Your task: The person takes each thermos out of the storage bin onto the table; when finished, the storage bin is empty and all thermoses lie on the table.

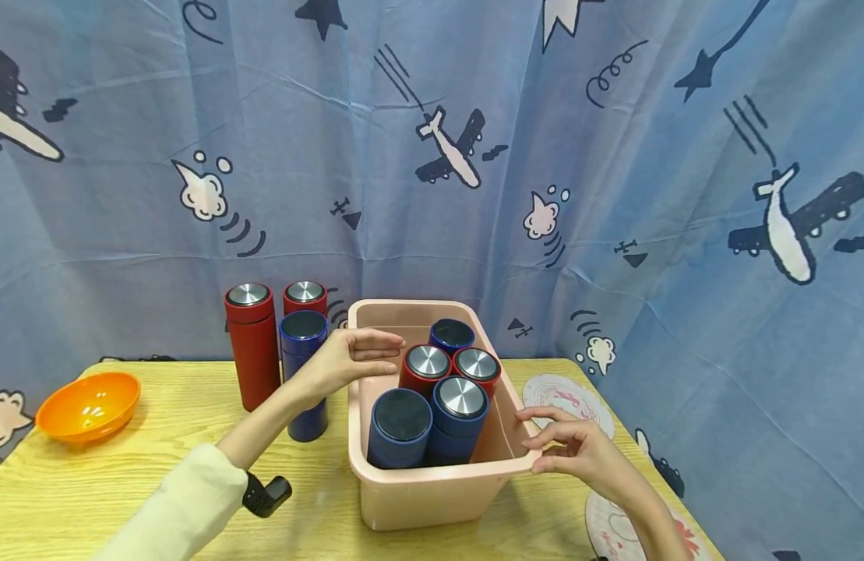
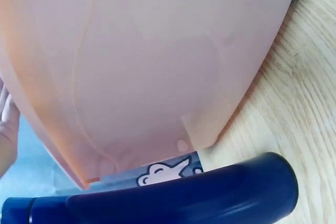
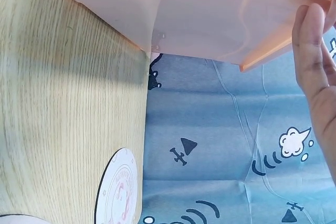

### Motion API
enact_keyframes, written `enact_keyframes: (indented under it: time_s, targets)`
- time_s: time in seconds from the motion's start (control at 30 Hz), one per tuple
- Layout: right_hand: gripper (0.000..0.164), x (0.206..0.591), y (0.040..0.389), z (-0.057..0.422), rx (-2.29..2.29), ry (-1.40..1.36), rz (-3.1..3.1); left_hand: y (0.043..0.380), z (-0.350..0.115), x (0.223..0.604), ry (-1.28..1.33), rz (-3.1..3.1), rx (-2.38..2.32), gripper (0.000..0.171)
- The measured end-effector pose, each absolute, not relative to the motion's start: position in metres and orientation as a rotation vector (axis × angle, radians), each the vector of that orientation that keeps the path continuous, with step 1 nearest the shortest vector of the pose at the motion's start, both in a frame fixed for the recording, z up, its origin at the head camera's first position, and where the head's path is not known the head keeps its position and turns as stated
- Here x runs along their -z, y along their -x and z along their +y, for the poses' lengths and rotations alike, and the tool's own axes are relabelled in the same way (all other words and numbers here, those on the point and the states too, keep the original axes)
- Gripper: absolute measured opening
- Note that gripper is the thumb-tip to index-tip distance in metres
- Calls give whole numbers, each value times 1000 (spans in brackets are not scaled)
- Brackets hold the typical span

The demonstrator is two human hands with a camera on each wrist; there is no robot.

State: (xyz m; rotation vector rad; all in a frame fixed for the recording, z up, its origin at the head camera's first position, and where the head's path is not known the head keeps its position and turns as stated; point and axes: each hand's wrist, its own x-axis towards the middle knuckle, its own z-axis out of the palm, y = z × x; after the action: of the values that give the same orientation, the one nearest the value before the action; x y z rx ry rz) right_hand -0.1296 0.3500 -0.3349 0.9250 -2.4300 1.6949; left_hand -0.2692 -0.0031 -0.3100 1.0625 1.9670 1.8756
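Note:
A pale pink plastic bin (image 1: 432,502) stands on the table with several thermos bottles upright in it. Blue thermos bottles (image 1: 400,436) are at its front, red ones (image 1: 426,366) behind, and another blue thermos (image 1: 451,333) at the back. My left hand (image 1: 354,358) reaches over the bin's left rim, its fingers straight and holding nothing. At the right rim, near the front corner, my right hand (image 1: 579,452) grips the edge with bent fingers. In the right wrist view, its fingers (image 3: 311,40) lie against the bin just under the rim.
Left of the bin stand a tall red thermos (image 1: 255,351), a second red thermos (image 1: 305,294) and a blue thermos (image 1: 307,421). An orange bowl (image 1: 88,409) sits at the far left. Round printed mats (image 1: 568,393) lie to the right. A blue curtain (image 1: 432,234) hangs behind the table.

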Motion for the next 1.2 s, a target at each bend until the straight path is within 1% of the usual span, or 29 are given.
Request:
enact_keyframes:
  time_s: [0.4, 0.57, 0.97, 1.2]
  targets:
    - [19, 335, 130, 350, -1716, -928, -2422, 285, 12, 315, -1105, 1838, -1817, 56]
    - [19, 335, 130, 350, -1724, -936, -2415, 290, 17, 315, -1165, 1805, -1773, 59]
    - [18, 336, 129, 350, -1680, -912, -2427, 295, 23, 315, -1268, 1805, -1678, 61]
    - [19, 337, 130, 350, -1745, -946, -2395, 292, 25, 316, -1269, 1820, -1688, 61]
